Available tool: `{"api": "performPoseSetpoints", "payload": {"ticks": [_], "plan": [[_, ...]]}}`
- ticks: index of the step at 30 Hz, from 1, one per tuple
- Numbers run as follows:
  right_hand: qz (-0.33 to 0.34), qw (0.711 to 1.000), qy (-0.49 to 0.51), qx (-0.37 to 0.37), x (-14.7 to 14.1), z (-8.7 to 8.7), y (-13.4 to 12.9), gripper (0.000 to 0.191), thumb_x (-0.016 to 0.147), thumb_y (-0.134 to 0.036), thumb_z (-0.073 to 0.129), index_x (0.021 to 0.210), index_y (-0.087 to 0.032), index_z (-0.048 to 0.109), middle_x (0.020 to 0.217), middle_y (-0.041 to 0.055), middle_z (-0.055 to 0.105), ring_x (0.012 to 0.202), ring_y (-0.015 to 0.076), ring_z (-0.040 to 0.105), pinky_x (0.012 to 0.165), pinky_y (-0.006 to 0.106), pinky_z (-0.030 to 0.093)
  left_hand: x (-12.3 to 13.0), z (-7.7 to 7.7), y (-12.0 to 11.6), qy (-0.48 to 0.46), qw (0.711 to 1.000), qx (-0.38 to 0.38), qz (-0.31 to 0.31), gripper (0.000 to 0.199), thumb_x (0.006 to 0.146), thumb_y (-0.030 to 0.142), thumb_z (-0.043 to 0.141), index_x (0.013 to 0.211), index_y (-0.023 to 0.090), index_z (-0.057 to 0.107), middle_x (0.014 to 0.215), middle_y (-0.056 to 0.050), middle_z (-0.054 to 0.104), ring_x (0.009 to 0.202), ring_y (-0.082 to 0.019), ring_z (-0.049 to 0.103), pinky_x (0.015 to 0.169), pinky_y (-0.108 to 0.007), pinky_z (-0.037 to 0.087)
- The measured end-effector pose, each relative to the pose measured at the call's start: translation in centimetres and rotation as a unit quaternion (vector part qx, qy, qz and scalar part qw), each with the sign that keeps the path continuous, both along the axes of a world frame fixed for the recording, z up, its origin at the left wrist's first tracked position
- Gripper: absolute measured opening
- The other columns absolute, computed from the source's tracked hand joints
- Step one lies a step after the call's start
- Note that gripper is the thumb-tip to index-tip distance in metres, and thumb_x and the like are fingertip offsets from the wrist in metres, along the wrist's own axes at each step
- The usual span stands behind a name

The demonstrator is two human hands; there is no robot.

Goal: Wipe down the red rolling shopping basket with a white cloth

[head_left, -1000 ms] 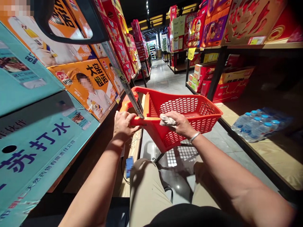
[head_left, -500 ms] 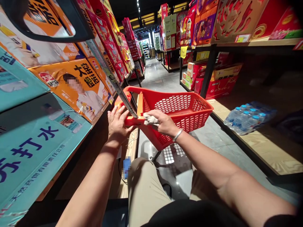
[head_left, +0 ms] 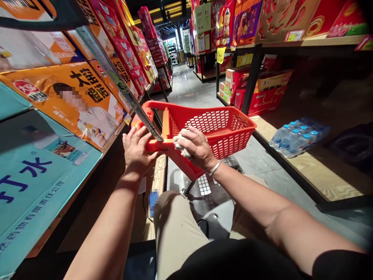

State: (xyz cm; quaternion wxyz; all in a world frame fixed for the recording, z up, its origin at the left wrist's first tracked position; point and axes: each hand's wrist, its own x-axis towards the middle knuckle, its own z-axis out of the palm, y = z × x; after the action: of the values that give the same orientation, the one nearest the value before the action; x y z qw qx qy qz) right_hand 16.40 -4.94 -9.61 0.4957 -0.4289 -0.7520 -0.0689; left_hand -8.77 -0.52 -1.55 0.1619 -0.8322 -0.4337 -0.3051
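Head view (the only one): red basket (head_left: 186,166) is in the aisle, in front of the person's knees, btwn the L shelf stacks and the R shelf (head_left: 340,184). Wheel shows below it, near the floor (head_left: 269,175). Metal bar (head_left: 125,91) slants up from its near end to a black grip (head_left: 68,19), upper L.

R hand (head_left: 198,146): fingers curled, clamped on a wadded pale cloth (head_left: 181,146). Cloth is at the near rim, just R of the bar's foot; looks to be touching, though the hand covers part of the contact. L hand (head_left: 138,149): fingers apart, laid over the basket's near L corner, thumb on the near side. Far side of that hold is hidden, so can't tell if it's a firm grip or just resting.

Step in hand, my read: cloth being worked on the near rim, R hand doing the rubbing, L hand prob. steadying. Next pass along the rim would call for light pressure, cloth flat on the plastic, fingers clear of the bar's foot, plus L hand bracing the corner b/c a wheeled basket could roll.

Nearby: orange box (head_left: 48,103) and teal box (head_left: 68,171) to the L; pack of blue-capped bottles (head_left: 293,136) on the R shelf, well apart from both hands.
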Motion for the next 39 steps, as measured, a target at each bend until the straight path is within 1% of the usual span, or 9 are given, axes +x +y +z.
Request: {"api": "performPoseSetpoints", "payload": {"ticks": [2, 5, 8, 11, 15, 19, 23, 27, 39], "plan": [[0.006, 1.000, -0.015, -0.005, -2.2, -0.5, 0.5, 0.035, 0.096, -0.035, 0.065, 0.130, -0.041, 0.065, 0.140, 0.0019, 0.062, 0.140, 0.0272, 0.043, 0.119, 0.053, 0.036, 0.0, -0.1, -0.1, 0.002, 1.000, 0.006, 0.000, 0.058, 0.077, 0.046, 0.074, 0.129, 0.024, 0.062, 0.150, -0.014, 0.055, 0.149, -0.039, 0.036, 0.124, -0.064, 0.016], [0.024, 0.998, -0.054, -0.021, -3.8, -4.4, 0.8, 0.028, 0.099, -0.031, 0.061, 0.123, -0.044, 0.068, 0.127, -0.0004, 0.067, 0.123, 0.0236, 0.052, 0.109, 0.047, 0.043, 0.0, -0.1, -0.3, 0.007, 1.000, 0.005, -0.001, 0.059, 0.078, 0.049, 0.073, 0.129, 0.023, 0.062, 0.151, -0.013, 0.054, 0.149, -0.039, 0.036, 0.125, -0.063, 0.017], [0.041, 0.994, -0.094, -0.045, -3.0, -9.5, 0.1, 0.022, 0.098, -0.026, 0.062, 0.110, -0.040, 0.072, 0.116, -0.0013, 0.069, 0.105, 0.0205, 0.054, 0.092, 0.040, 0.049, 0.0, 0.0, -0.1, 0.008, 1.000, -0.007, 0.007, 0.063, 0.076, 0.051, 0.074, 0.132, 0.024, 0.061, 0.153, -0.013, 0.051, 0.150, -0.040, 0.034, 0.125, -0.064, 0.015], [0.053, 0.988, -0.141, -0.039, -1.5, -11.5, -0.8, 0.019, 0.094, -0.024, 0.066, 0.104, -0.038, 0.073, 0.111, -0.0014, 0.071, 0.095, 0.0194, 0.053, 0.082, 0.036, 0.049, 0.0, 0.0, -0.1, 0.006, 1.000, -0.015, 0.011, 0.077, 0.076, 0.054, 0.074, 0.144, 0.023, 0.053, 0.157, -0.016, 0.047, 0.152, -0.041, 0.030, 0.125, -0.065, 0.012], [0.036, 0.988, -0.148, -0.006, 0.1, -8.1, -0.4, 0.026, 0.097, -0.028, 0.063, 0.116, -0.042, 0.071, 0.122, -0.0025, 0.070, 0.108, 0.0216, 0.055, 0.091, 0.041, 0.049, 0.8, -0.3, -1.8, -0.014, 1.000, 0.010, 0.015, 0.101, 0.077, 0.061, 0.073, 0.159, 0.018, 0.032, 0.165, -0.022, 0.029, 0.156, -0.045, 0.017, 0.124, -0.066, 0.013], [-0.004, 0.997, -0.077, 0.008, 1.7, -4.8, 1.2, 0.028, 0.098, -0.032, 0.063, 0.122, -0.044, 0.070, 0.129, -0.0010, 0.068, 0.123, 0.0234, 0.052, 0.109, 0.047, 0.041, 3.9, -0.3, -4.3, 0.015, 0.999, 0.027, -0.031, 0.089, 0.082, 0.057, 0.070, 0.158, 0.026, 0.036, 0.169, -0.013, 0.023, 0.158, -0.041, 0.015, 0.127, -0.059, 0.015], [-0.010, 0.993, -0.117, -0.012, 2.8, -7.1, 0.9, 0.017, 0.099, -0.035, 0.062, 0.111, -0.040, 0.074, 0.125, -0.0043, 0.071, 0.110, 0.0227, 0.055, 0.099, 0.045, 0.044, 7.9, -0.4, -4.2, 0.120, 0.988, -0.023, -0.090, 0.083, 0.089, 0.053, 0.063, 0.160, 0.021, 0.035, 0.169, -0.014, 0.028, 0.158, -0.035, 0.020, 0.128, -0.050, 0.016], [-0.016, 0.987, -0.155, -0.028, 3.0, -9.6, -0.6, 0.020, 0.103, -0.033, 0.055, 0.110, -0.036, 0.074, 0.124, -0.0035, 0.072, 0.104, 0.0228, 0.054, 0.088, 0.043, 0.042, 10.0, -1.4, -2.9, 0.168, 0.983, -0.072, -0.031, 0.088, 0.089, 0.060, 0.059, 0.160, 0.016, 0.034, 0.165, -0.018, 0.036, 0.154, -0.036, 0.029, 0.126, -0.052, 0.014], [-0.067, 0.997, -0.041, -0.008, 6.5, -2.8, 1.5, 0.030, 0.094, -0.030, 0.067, 0.123, -0.036, 0.072, 0.128, 0.0035, 0.068, 0.115, 0.0260, 0.054, 0.100, 0.046, 0.041, 9.9, -1.5, 0.9, 0.187, 0.977, -0.102, 0.025, 0.094, 0.080, 0.079, 0.057, 0.153, 0.021, 0.048, 0.161, -0.017, 0.043, 0.147, -0.039, 0.036, 0.118, -0.055, 0.023]]}}
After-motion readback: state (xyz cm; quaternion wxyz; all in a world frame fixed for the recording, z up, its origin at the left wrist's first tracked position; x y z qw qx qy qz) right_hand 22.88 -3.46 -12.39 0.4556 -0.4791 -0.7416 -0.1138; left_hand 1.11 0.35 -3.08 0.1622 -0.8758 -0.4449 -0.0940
